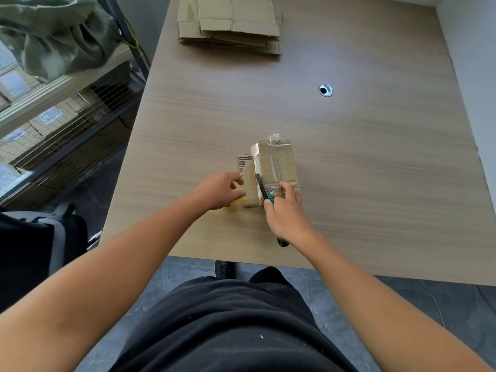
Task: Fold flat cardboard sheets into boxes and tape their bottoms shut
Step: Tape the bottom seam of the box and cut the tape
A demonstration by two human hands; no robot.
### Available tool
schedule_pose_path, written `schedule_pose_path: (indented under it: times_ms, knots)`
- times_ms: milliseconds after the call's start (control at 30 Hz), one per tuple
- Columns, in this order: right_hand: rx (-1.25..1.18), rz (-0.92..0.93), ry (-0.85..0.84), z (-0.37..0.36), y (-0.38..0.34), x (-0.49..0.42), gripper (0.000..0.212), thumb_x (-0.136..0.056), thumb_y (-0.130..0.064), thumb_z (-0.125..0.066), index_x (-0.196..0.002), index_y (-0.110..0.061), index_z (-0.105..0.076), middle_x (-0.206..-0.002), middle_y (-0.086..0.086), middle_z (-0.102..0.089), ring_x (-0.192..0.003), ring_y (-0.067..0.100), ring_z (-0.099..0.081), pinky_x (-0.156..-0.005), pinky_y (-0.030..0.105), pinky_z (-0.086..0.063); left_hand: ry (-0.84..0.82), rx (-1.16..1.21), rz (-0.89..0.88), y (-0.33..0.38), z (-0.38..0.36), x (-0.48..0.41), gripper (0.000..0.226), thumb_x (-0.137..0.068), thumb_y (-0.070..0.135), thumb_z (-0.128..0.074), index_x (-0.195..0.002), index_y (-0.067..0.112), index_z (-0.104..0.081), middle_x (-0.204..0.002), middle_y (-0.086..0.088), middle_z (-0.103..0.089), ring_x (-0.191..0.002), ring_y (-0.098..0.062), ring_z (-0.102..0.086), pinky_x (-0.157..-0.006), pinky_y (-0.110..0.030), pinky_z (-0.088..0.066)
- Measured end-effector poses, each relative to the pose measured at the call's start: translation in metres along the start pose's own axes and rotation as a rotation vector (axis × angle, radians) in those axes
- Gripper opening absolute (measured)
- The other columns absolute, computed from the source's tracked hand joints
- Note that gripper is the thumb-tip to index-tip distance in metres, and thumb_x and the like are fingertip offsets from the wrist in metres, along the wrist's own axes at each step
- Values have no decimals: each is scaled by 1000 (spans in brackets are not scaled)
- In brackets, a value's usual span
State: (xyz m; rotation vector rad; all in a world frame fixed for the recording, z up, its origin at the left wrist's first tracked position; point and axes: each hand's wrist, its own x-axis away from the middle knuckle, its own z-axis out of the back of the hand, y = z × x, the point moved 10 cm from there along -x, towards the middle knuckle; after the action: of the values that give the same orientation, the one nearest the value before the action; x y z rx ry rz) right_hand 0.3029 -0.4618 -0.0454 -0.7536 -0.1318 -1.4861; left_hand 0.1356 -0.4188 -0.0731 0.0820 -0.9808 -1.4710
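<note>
STEP: taping the bottom, cutting the strip free | box [279,162]: bottom up, tape strip [274,157] along its seam | right hand [284,216]: wrapped round green knife [264,190], blade at box's near edge | left hand [218,190]: just left of box, fingers curled over half-hidden yellow roll [239,201] | NEXT, my guess: short clean cut, then press the tail down | flat sheets [230,25]: well beyond box

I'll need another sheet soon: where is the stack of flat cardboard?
Head view: the stack of flat cardboard lies at the table's far end, left of centre, beyond the taped box and up-left of the round cable hole.
</note>
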Motion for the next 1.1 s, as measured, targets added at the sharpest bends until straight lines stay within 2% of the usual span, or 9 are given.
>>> schedule_pose_path:
  times_ms: [100, 233, 400, 533, 667, 767, 833, 1000, 1100]
  knots:
    - [-6, -30, -64, -5, -5, -1, 54, -107, -36, -30, -114, 0, -70, -165, 6, -3, -151, 26, 0, -125, 41, -8, -19, -176, 57, -1, 0, -9, 27, -92, 44, -65, -111, 26, -69, -109, 2, -67, -50, -12, -63, -77, -32, -57]
    - [30, -49, -103, -8, -7, -1, 56, -107, -37, -30, -118, 2, -69, -166, 9, 5, -152, 28, 6, -125, 42, -3, -18, -291, 13, 9, -2, -16, 21, -93, 43, -62, -103, 28, -71, -112, -1, -66, -55, -15, -65, -75, -34, -58]
    - [163, -64, -96, -10, -8, 0, 59, -107, -36, -28, -131, 7, -60, -167, 13, 12, -153, 30, 12, -125, 41, 4, 60, -306, -33, 20, -1, -5, 18, -96, 40, -59, -105, 29, -69, -120, 0, -54, -94, -22, -60, -76, -34, -49]
    - [206, -49, -142, -13, -9, 0, 54, -107, -37, -30, -128, -1, -64, -166, 13, 18, -153, 32, 17, -125, 46, 4, 172, -323, -137, 32, 1, 19, 18, -99, 40, -55, -105, 26, -66, -117, 5, -50, -89, -20, -57, -71, -35, -49]
    - [211, 16, -143, -15, -2, 5, 57, -107, -39, -29, -123, -1, -67, -165, 16, 22, -152, 31, 22, -125, 46, 8, 256, -370, -101, 7, 9, 47, 19, -102, 37, -52, -106, 23, -63, -112, 5, -50, -83, -21, -59, -66, -34, -48]
    - [116, 96, -110, -11, -6, 14, 58, -108, -40, -28, -112, 0, -69, -166, 17, 18, -153, 31, 20, -125, 45, 8, 306, -382, -23, -20, 14, 68, 19, -103, 34, -50, -106, 20, -63, -111, 4, -51, -80, -23, -60, -66, -37, -53]
    - [62, 150, -38, -3, -8, 18, 56, -107, -41, -30, -115, -1, -68, -167, 16, 12, -154, 31, 16, -125, 44, 7, 359, -383, 54, -39, 20, 83, 20, -104, 33, -50, -104, 18, -64, -109, 3, -50, -77, -24, -60, -67, -43, -56]
    - [146, 358, 245, 7, -19, 40, 50, -104, -40, -38, -110, -1, -69, -162, 17, -17, -151, 36, -6, -125, 48, -5, 532, -385, 209, -86, 36, 118, 24, -102, 29, -54, -94, 10, -67, -105, 0, -49, -65, -29, -58, -59, -48, -55]
    - [143, 463, 276, -4, -41, 57, 48, -103, -42, -39, -105, -4, -68, -152, 16, -31, -145, 33, -16, -121, 51, -14, 579, -398, 269, -113, 41, 136, 23, -101, 27, -57, -90, 9, -68, -106, 0, -50, -61, -30, -57, -58, -46, -54]
